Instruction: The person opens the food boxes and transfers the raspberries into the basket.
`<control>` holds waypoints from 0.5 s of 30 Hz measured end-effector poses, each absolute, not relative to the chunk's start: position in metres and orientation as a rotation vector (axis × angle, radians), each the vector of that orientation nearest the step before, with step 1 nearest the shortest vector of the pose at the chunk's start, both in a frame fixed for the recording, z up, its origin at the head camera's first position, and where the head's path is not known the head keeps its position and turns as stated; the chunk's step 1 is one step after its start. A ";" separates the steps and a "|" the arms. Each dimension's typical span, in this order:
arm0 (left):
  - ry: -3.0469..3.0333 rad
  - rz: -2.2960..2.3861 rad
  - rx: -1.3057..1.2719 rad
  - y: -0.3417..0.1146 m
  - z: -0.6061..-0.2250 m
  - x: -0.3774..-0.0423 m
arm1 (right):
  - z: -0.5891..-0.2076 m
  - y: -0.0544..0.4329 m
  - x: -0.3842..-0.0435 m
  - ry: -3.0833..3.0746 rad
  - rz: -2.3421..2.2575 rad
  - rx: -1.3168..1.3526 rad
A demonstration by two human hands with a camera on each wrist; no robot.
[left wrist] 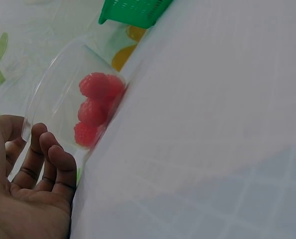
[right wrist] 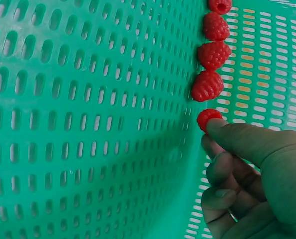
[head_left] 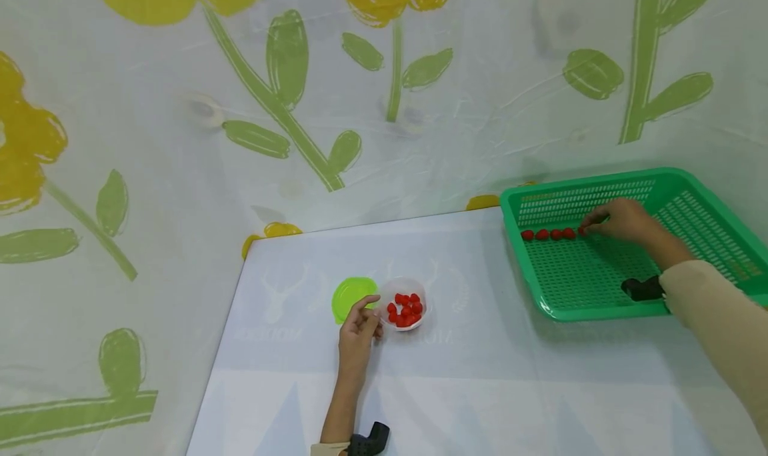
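The red raspberry (right wrist: 208,119) sits at the tips of the right hand (right wrist: 252,174), pinched between thumb and index finger, low in the green basket (head_left: 543,309) along its far side. It lies just beyond the end of a row of four raspberries (right wrist: 214,55), with a small gap to the nearest one. The thumb comes down along the berry from above and the index finger meets it from below; the other fingers fold loosely towards the palm. The right forearm reaches in over the basket's near rim, wrist sloping down, in a beige sleeve (head_left: 714,329) with a black wrist device (head_left: 642,288) at the cuff.

Well apart to the left, a clear bowl (head_left: 396,285) holds a cluster of loose raspberries (head_left: 406,311). The left hand (head_left: 359,333) is at its left side, forearm stretched forward from the near edge of the view, fingers bent and slightly spread by the rim; whether they pinch the rim or only touch it, I cannot tell. A second black device (head_left: 369,439) is on that wrist. A lime-green lid (head_left: 348,295) lies just left of the bowl, partly behind the hand. Bowl, lid and basket rest on a white table (head_left: 480,349), before a pale curtain (head_left: 456,149) printed with yellow flowers and green leaves.
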State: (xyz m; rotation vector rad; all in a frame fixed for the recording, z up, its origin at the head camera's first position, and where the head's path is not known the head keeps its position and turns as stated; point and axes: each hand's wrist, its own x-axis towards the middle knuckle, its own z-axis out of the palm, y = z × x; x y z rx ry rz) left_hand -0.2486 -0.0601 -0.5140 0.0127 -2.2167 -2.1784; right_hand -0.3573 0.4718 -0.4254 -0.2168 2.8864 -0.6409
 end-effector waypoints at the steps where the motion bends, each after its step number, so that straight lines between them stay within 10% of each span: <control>1: -2.217 -2.176 0.007 -0.060 -0.514 -0.249 | -0.426 0.472 -0.357 2.885 -0.644 -0.212; 15: -2.236 -2.159 0.012 -0.060 -0.516 -0.250 | -0.431 0.473 -0.356 2.817 -0.792 -0.119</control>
